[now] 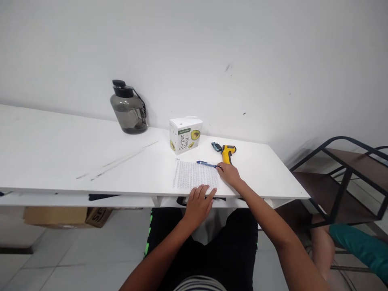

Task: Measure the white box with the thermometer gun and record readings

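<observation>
A whitish sheet [195, 174] with dense rows of small grey marks lies flat on the white table; whether it is bubble wrap or written paper I cannot tell. My left hand [198, 204] rests at the table's front edge, fingers spread, their tips at the sheet's near edge. At the sheet's far right, the fingers of my right hand [228, 173] are closed on one end of a blue pen [206, 163]. Just beyond that hand lies a yellow gun-shaped device [227, 153], its grip partly covered. A small dark object [216, 146] sits beside it.
Behind the sheet stands a white avocado-printed box [186, 136]. A large grey water jug [129, 109] is against the wall. Right of the table [115, 169] is a dark metal rack [339, 182], with another person's leg [323, 246] below. A cardboard box [60, 216] shows under the table.
</observation>
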A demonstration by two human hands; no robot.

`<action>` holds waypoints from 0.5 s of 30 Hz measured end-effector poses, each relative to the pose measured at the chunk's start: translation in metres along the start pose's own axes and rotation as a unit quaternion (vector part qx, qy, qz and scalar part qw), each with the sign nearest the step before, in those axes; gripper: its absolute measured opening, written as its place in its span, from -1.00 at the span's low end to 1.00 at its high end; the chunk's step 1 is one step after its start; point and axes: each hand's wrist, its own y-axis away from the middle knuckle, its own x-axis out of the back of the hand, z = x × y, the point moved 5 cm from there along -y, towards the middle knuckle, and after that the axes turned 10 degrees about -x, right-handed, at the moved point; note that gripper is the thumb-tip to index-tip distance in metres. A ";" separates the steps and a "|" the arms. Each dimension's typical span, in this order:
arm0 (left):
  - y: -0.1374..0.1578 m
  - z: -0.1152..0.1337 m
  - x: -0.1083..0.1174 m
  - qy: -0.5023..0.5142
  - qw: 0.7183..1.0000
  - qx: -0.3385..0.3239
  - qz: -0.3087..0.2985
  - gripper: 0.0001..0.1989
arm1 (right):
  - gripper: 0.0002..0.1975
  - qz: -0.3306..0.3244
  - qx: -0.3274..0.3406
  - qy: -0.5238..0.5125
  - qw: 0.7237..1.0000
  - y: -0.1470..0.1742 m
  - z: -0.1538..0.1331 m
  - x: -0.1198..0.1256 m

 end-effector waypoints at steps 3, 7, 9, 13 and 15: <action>0.000 0.000 0.000 0.002 1.000 0.003 -0.001 -0.57 | -0.73 0.012 -0.037 0.041 0.998 -0.009 0.006 0.004; 0.000 0.000 0.001 0.001 1.000 0.004 -0.008 -0.57 | -0.71 0.034 -0.050 0.044 0.997 -0.008 0.002 0.012; 0.000 0.001 0.001 0.001 1.000 0.001 -0.013 -0.56 | -0.71 0.053 -0.047 0.023 0.997 0.003 -0.005 0.016; 0.001 0.000 -0.001 -0.005 1.000 0.005 -0.021 -0.55 | -0.72 0.042 -0.021 0.001 0.999 0.035 -0.025 0.009; 0.002 0.000 -0.001 -0.010 1.000 0.006 -0.022 -0.56 | -0.71 0.027 -0.015 0.022 0.999 0.045 -0.032 -0.001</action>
